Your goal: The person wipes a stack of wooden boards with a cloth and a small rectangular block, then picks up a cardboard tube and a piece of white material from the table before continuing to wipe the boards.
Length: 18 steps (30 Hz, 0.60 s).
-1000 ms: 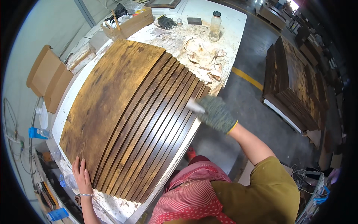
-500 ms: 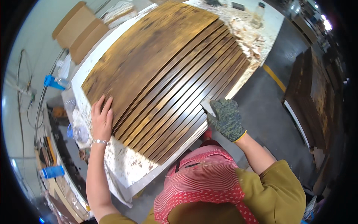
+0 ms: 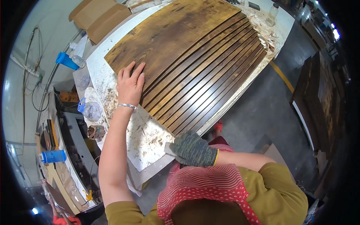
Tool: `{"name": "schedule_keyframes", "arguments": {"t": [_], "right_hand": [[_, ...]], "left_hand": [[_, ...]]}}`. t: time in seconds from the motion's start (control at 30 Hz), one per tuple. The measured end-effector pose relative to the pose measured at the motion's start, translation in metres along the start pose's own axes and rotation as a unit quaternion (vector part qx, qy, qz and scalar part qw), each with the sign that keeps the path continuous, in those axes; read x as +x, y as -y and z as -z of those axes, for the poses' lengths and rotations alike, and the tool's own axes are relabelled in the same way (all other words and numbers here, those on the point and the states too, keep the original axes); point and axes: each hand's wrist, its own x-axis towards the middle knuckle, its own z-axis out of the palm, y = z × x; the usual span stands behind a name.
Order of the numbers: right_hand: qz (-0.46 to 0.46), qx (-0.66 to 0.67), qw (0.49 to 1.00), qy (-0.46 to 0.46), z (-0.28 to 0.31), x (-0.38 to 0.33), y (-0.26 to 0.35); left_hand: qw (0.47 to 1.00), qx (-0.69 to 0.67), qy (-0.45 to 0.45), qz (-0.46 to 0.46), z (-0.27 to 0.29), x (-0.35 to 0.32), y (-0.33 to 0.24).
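Note:
A stack of dark-brown wood-grain boards (image 3: 168,43) lies on the white worktable, fanned so that the long edges (image 3: 204,84) of several boards show as steps. My bare left hand (image 3: 130,84) rests on the top board's left corner, fingers stretched out and slightly apart. In a dark grey-green knit glove, my right hand (image 3: 195,150) is beyond the stack's near corner, close to the table's front edge. It is closed on a small flat pale grey piece (image 3: 170,149), whose exact kind I cannot make out.
White table covering (image 3: 144,150) with brown smears shows at the near left. Peeled scraps (image 3: 267,33) and a clear bottle (image 3: 273,15) are at the far right. An open cardboard box (image 3: 99,22) and plastic bottles (image 3: 92,110) stand left. More boards (image 3: 315,101) are stacked on the right.
My right hand has swept left and nearer, off the stepped edges to past the stack's near corner, still gripping the pale piece. My left hand stays on the top board; the view has shifted.

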Motion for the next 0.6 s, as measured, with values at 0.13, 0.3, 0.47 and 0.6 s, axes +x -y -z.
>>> {"name": "schedule_keyframes", "arguments": {"t": [0.13,0.3,0.47,0.6], "right_hand": [[-0.075,-0.008,0.996,0.042,0.021,0.012,0.002],[-0.094,-0.096,0.991,-0.026,0.053,0.003,-0.038],[-0.178,-0.073,0.967,0.17,0.064,0.012,-0.033],[-0.105,-0.038,0.993,0.044,0.062,-0.004,-0.059]], "left_hand": [[1.0,-0.009,0.0,0.02,-0.001,-0.001,0.001],[1.0,0.006,0.006,0.03,0.005,-0.002,-0.009],[1.0,0.006,0.012,0.018,0.002,0.002,-0.005],[1.0,0.0,0.005,-0.016,0.003,0.005,-0.004]]}}
